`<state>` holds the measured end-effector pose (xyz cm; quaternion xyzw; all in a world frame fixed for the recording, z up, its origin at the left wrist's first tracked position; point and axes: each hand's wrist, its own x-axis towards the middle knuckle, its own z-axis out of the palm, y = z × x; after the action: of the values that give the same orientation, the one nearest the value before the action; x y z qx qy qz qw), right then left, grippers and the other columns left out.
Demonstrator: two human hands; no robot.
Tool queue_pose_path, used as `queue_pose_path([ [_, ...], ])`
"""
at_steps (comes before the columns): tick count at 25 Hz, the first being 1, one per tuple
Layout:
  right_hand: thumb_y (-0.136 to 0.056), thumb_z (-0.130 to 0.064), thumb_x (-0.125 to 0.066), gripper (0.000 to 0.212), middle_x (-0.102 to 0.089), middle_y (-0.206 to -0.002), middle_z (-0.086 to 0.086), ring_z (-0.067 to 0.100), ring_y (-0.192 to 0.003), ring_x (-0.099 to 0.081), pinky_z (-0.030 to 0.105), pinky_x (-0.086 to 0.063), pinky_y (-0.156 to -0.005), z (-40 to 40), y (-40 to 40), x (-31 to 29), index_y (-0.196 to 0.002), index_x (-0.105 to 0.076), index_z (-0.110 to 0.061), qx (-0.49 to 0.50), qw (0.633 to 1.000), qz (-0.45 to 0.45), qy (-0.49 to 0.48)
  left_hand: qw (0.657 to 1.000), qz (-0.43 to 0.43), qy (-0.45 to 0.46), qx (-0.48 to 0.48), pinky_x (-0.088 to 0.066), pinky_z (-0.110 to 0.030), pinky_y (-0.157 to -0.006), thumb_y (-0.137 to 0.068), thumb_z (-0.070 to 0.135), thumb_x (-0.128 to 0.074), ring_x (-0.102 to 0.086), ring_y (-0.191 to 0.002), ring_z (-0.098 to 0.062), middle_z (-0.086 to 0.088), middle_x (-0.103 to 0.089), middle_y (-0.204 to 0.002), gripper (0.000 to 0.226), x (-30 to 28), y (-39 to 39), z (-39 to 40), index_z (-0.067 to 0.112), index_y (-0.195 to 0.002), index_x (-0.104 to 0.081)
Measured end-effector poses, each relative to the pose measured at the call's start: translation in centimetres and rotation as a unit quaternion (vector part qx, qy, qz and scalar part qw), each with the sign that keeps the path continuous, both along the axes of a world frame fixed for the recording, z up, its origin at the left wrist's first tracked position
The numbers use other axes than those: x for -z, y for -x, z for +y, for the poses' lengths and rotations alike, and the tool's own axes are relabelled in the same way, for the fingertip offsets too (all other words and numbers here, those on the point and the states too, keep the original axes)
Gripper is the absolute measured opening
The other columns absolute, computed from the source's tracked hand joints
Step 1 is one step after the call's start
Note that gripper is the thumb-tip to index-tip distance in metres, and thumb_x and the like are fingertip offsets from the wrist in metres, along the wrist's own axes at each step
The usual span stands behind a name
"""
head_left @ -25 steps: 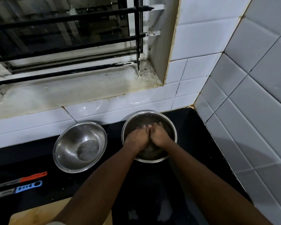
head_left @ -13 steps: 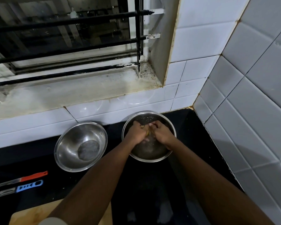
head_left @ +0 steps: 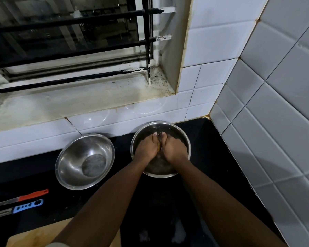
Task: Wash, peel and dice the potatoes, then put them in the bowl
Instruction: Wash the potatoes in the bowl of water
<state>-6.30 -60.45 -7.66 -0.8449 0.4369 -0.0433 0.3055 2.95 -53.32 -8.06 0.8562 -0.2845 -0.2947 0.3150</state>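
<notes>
One potato (head_left: 158,146), a yellowish sliver, pressed between the curled fingers of left hand (head_left: 146,147) and right hand (head_left: 174,148), inside the water bowl (head_left: 186,139). Two steel bowls; the second bowl (head_left: 68,168) and two knives (head_left: 20,204) lie on the tabletop (head_left: 212,157).

Two steel bowls stand on the black counter (head_left: 212,157): the left bowl (head_left: 84,161) and the right bowl (head_left: 183,138), which holds water; two hands are inside the right one, the left hand (head_left: 147,147) and the right hand (head_left: 175,148); one yellowish potato (head_left: 158,148) shows between them, mostly hidden, and I cannot tell if more lie below; two tools lie at the left, one with an orange handle (head_left: 33,193), one with a blue handle (head_left: 28,205); one wooden board (head_left: 34,237) sits at the bottom edge.
</notes>
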Motion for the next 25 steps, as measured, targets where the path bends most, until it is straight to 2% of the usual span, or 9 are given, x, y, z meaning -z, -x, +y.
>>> queue_pose_path([
  [2,-0.106,-0.044,-0.023,0.048,-0.065,-0.111,0.019,0.037,-0.105,-0.061,0.044,-0.046,-0.091,-0.3,0.0,0.2,-0.113,-0.058,-0.012,-0.016,0.998,-0.042,-0.053,0.999,0.043,0.021,-0.007,-0.044,-0.028,-0.073,-0.108,0.044,-0.025,-0.068,-0.078,-0.024,-0.008,-0.07,-0.087,0.045,-0.1,0.2,-0.2,0.016,-0.099,-0.059],
  [5,-0.106,-0.027,-0.033,0.031,-0.048,-0.126,0.024,0.041,-0.111,-0.055,0.043,-0.04,-0.099,-0.5,0.0,0.7,-0.12,-0.05,-0.006,-0.047,0.992,-0.065,-0.101,0.993,0.111,0.033,-0.002,-0.05,-0.039,-0.089,-0.105,0.036,-0.036,-0.064,-0.103,-0.034,-0.022,-0.065,-0.113,0.042,0.2,-0.2,-1.0,0.004,-0.116,-0.06],
  [7,-0.104,-0.021,-0.038,0.03,-0.043,-0.131,0.022,0.038,-0.117,-0.053,0.038,-0.036,-0.106,-0.5,0.0,0.6,-0.129,-0.05,-0.008,-0.038,0.989,-0.083,-0.118,0.988,0.152,0.036,-0.007,-0.053,-0.036,-0.069,-0.094,0.034,-0.038,-0.064,-0.082,-0.03,-0.02,-0.066,-0.097,0.045,0.0,-0.3,-1.2,0.004,-0.112,-0.066],
  [9,-0.102,-0.017,-0.042,0.033,-0.041,-0.131,0.02,0.034,-0.118,-0.052,0.031,-0.032,-0.108,-0.7,0.2,0.4,-0.134,-0.05,-0.012,-0.027,0.985,-0.104,-0.132,0.98,0.191,0.055,-0.032,-0.053,-0.033,-0.056,-0.088,0.032,-0.04,-0.062,-0.076,-0.024,-0.013,-0.066,-0.097,0.04,-0.4,-0.1,-1.2,0.01,-0.109,-0.067],
  [12,-0.098,-0.015,-0.048,0.032,-0.045,-0.125,0.022,0.038,-0.111,-0.055,0.033,-0.036,-0.103,-1.0,0.3,0.4,-0.129,-0.053,-0.013,-0.022,0.988,-0.085,-0.123,0.965,0.246,0.082,-0.043,-0.057,-0.03,-0.06,-0.097,0.016,-0.045,-0.065,-0.088,-0.021,-0.008,-0.067,-0.1,0.023,-0.4,0.2,-1.2,0.012,-0.108,-0.065],
  [14,-0.099,-0.023,-0.047,0.03,-0.046,-0.127,0.025,0.04,-0.111,-0.055,0.037,-0.039,-0.102,-0.8,0.3,0.8,-0.127,-0.054,-0.013,-0.022,0.992,-0.061,-0.11,0.959,0.26,0.094,-0.067,-0.054,-0.029,-0.064,-0.097,0.019,-0.048,-0.065,-0.098,-0.022,-0.006,-0.067,-0.104,0.023,-0.2,-0.1,-1.3,0.011,-0.114,-0.061],
  [17,-0.103,-0.031,-0.039,0.034,-0.05,-0.127,0.031,0.044,-0.114,-0.053,0.042,-0.04,-0.103,-0.5,0.1,1.2,-0.122,-0.055,-0.009,-0.025,0.995,-0.049,-0.087,0.94,0.305,0.105,-0.108,-0.054,-0.028,-0.056,-0.103,0.014,-0.05,-0.061,-0.085,-0.011,-0.002,-0.063,-0.098,0.015,-1.2,-0.6,-1.0,0.015,-0.117,-0.053],
  [20,-0.106,-0.034,-0.034,0.04,-0.065,-0.111,0.027,0.041,-0.109,-0.057,0.041,-0.044,-0.094,-0.5,0.0,1.2,-0.111,-0.06,-0.004,-0.009,0.994,-0.074,-0.074,0.926,0.343,0.11,-0.109,-0.057,-0.03,-0.053,-0.102,0.025,-0.056,-0.065,-0.076,-0.014,-0.006,-0.065,-0.097,0.018,-2.0,-0.8,-0.6,0.015,-0.116,-0.051],
  [25,-0.106,-0.047,-0.024,0.057,-0.072,-0.102,0.017,0.035,-0.101,-0.065,0.041,-0.049,-0.092,-0.2,0.0,1.0,-0.109,-0.067,-0.01,-0.021,0.997,-0.055,-0.057,0.944,0.288,0.095,-0.127,-0.051,-0.024,-0.046,-0.103,0.03,-0.043,-0.061,-0.052,-0.011,-0.004,-0.063,-0.072,0.023,-1.5,0.2,-0.8,0.016,-0.1,-0.061],
])
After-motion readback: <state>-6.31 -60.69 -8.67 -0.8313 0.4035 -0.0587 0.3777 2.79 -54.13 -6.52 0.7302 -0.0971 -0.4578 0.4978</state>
